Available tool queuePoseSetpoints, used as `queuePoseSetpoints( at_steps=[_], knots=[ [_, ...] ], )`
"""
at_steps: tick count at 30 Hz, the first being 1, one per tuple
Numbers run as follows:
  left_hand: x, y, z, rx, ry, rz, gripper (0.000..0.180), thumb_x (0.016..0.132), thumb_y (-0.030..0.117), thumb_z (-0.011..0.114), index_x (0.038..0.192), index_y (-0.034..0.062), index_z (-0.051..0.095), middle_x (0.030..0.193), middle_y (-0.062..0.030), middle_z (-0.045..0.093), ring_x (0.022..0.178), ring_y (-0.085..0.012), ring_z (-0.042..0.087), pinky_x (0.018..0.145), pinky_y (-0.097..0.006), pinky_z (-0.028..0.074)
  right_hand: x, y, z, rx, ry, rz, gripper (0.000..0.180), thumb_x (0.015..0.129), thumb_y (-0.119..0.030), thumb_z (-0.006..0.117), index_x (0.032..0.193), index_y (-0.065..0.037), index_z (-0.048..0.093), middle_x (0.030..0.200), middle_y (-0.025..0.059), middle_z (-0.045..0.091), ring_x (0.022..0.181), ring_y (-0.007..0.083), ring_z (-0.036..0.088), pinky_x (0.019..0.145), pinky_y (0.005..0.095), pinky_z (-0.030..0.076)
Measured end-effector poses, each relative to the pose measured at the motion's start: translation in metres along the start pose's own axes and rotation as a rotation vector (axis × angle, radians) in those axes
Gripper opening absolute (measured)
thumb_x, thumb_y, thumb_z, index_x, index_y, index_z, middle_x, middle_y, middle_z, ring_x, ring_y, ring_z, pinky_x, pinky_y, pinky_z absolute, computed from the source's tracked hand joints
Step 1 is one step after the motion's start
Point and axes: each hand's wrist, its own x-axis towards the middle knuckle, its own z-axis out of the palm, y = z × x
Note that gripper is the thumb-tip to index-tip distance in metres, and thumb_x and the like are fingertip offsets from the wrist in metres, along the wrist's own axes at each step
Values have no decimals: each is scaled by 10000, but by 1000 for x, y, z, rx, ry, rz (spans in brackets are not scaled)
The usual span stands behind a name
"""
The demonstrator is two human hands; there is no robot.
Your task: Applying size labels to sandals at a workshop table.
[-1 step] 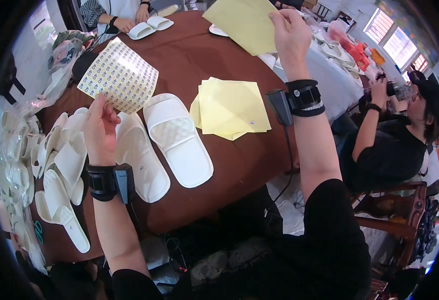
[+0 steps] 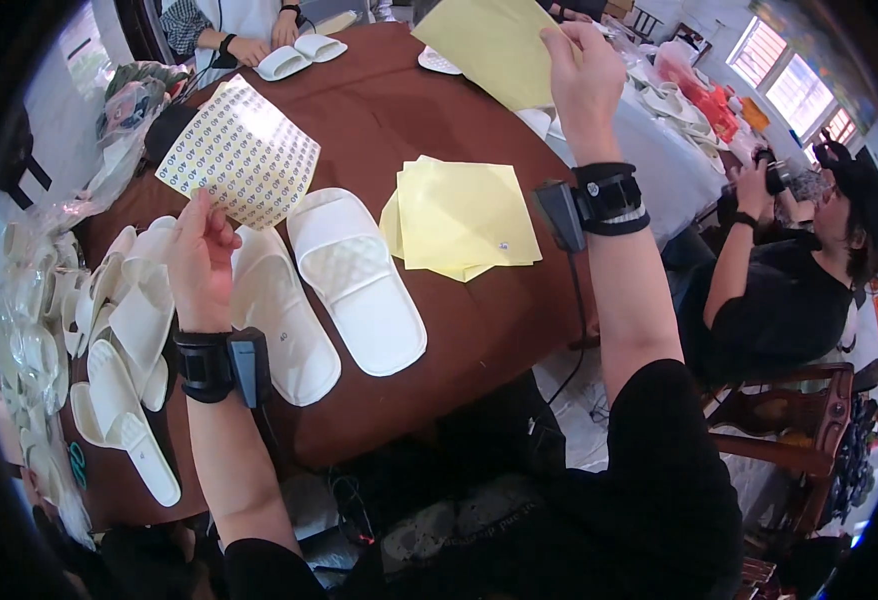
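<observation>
White and glossy, a sticker sheet (image 2: 249,150) is pinched in the person's left hand (image 2: 202,265) near two slippers (image 2: 374,310) on the brown table (image 2: 469,340); the right hand (image 2: 589,90) grips a raised yellow sheet (image 2: 489,50).

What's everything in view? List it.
Sticker sheet: one, white, upper left
Raised sheet: one, yellow, top
Paper stack: one, yellow, table centre
Near slippers: two, white, table front
Slipper pile: one, white, table left
Far slippers: two, white, far edge
Tablecloth: one, brown, beneath slippers
Chair: one, brown, lower right
Co-workers: several, variously clothed, right and top
Wristbands: two, black, wrists
Left hand: one, bare, on sticker sheet
Right hand: one, bare, on raised sheet
</observation>
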Motion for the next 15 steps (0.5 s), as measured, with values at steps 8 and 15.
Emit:
queuePoseSetpoints(
  at_steps=[8,15],
  knots=[
    [-1,-1,16,24,142,81,179,966,227,593,987,56,642,891,-22,651,808,-122,615,750,-291,497,-133,-30,-17,-122,-908,-345,93,810,-206,607,855,-125,616,851,65,618,853,253,586,790,392,397],
    [-1,-1,4,-113,50,7,204,970,179,573,1110,32,599,970,-49,675,899,-151,645,819,-328,511,-128,-51,-25,-92,-1169,-178,162,873,-208,567,924,-70,635,945,106,627,966,282,603,857,424,428]
  ],
)
